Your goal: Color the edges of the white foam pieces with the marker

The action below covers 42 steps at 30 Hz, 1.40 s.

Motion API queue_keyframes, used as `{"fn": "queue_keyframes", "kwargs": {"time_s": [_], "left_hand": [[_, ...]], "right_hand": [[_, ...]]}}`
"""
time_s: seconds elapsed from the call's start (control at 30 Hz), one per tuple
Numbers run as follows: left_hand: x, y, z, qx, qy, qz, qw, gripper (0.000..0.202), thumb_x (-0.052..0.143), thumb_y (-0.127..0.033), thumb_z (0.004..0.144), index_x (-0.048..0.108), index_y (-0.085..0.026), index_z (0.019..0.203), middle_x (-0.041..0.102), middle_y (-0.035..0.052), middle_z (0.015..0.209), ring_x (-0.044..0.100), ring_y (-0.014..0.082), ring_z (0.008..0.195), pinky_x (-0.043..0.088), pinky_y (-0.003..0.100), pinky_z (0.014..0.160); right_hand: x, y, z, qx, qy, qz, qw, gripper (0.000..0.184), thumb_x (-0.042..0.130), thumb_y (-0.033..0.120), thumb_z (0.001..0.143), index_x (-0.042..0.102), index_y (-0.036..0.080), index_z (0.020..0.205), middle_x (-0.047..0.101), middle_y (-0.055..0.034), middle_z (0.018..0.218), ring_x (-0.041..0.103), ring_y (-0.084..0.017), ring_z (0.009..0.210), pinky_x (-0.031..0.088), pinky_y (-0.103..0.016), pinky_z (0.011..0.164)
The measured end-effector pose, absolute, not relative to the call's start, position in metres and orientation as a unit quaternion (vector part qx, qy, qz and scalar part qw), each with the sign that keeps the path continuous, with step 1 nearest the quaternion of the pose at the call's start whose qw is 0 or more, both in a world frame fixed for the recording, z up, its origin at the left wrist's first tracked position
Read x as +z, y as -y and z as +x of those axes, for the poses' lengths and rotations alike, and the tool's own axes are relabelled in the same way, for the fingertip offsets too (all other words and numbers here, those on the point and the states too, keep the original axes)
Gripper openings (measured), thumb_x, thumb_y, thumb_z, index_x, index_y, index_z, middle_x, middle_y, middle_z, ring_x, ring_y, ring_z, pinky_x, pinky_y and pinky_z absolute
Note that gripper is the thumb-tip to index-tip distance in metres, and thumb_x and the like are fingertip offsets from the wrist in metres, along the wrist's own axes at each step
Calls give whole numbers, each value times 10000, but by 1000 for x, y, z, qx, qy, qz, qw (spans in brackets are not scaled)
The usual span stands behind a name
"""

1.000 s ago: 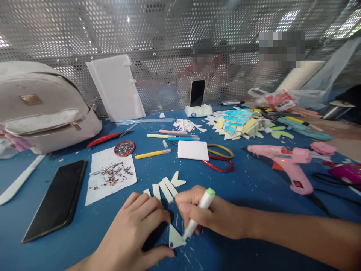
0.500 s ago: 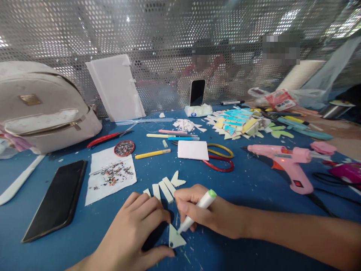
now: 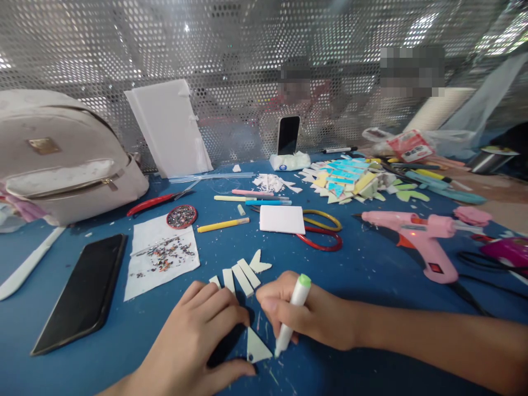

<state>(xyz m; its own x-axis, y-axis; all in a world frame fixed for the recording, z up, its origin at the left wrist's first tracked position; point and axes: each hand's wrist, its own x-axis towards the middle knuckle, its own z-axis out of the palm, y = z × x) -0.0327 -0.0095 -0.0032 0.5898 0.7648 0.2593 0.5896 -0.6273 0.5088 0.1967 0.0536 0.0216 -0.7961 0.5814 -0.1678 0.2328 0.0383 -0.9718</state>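
My right hand (image 3: 303, 316) grips a white marker with a green cap (image 3: 292, 312), its tip down at the right corner of a small pale triangle piece (image 3: 256, 350) on the blue table (image 3: 371, 275). My left hand (image 3: 198, 341) rests on the table with fingers curled, thumb and fingertips pinning the triangle's left edge. Just beyond my hands lie several white foam strips (image 3: 241, 275) in a row.
A black phone (image 3: 82, 291) and a white sheet with glitter (image 3: 160, 258) lie left. A pink glue gun (image 3: 416, 236), scissors (image 3: 322, 231), a white card (image 3: 282, 220), coloured pens (image 3: 247, 203), a backpack (image 3: 61, 159) and a pile of coloured foam pieces (image 3: 346, 181) lie beyond. People sit behind the mesh screen.
My right hand has swung the marker tip across the triangle and back to its right corner, the marker now more upright. My left hand has stayed put.
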Motion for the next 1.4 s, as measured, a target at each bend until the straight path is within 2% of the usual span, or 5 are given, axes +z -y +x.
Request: {"fn": "queue_keyframes", "kwargs": {"time_s": [0.57, 0.77, 0.87, 1.23, 1.4], "left_hand": [[-5, 9, -33, 237, -387, 873, 181, 395, 564, -627, 960, 577, -243, 1053, 615, 14, 930, 536, 212, 806, 313, 330, 725], [-7, 9, -32, 240, -384, 873, 182, 385, 570, -621, 960, 570, -250, 1060, 621, 3, 946, 531, 211, 804, 303, 329, 724], [-6, 9, -32, 237, -384, 874, 180, 393, 572, -626, 956, 568, -245, 1053, 623, 6, 951, 529, 211, 804, 302, 332, 725], [-7, 9, -33, 235, -383, 876, 176, 411, 540, -636, 967, 577, -243, 1081, 628, 16, 958, 533, 212, 809, 312, 340, 724], [-6, 8, -32, 232, -383, 877, 175, 436, 516, -662, 965, 591, -244, 1062, 631, 22, 940, 538, 209, 797, 324, 333, 709]], "right_hand": [[22, -54, 197, 629, 707, -287, 146, 453, 452, 475, 946, 526, 156, 634, 539, -13, 591, 498, -116, 515, 378, -223, 499], [22, -54, 194, 611, 716, -303, 152, 300, 516, 384, 915, 496, 168, 708, 565, 1, 641, 531, -120, 574, 375, -207, 526], [21, -54, 194, 632, 709, -287, 127, 375, 498, 439, 922, 490, 164, 667, 542, 1, 604, 512, -117, 532, 362, -205, 493], [17, -55, 198, 630, 717, -270, 130, 351, 574, 463, 912, 548, 156, 745, 605, -9, 645, 550, -120, 572, 382, -193, 521], [17, -57, 198, 637, 718, -251, 120, 406, 564, 511, 928, 557, 153, 738, 597, -2, 641, 548, -118, 569, 380, -195, 521]]}}
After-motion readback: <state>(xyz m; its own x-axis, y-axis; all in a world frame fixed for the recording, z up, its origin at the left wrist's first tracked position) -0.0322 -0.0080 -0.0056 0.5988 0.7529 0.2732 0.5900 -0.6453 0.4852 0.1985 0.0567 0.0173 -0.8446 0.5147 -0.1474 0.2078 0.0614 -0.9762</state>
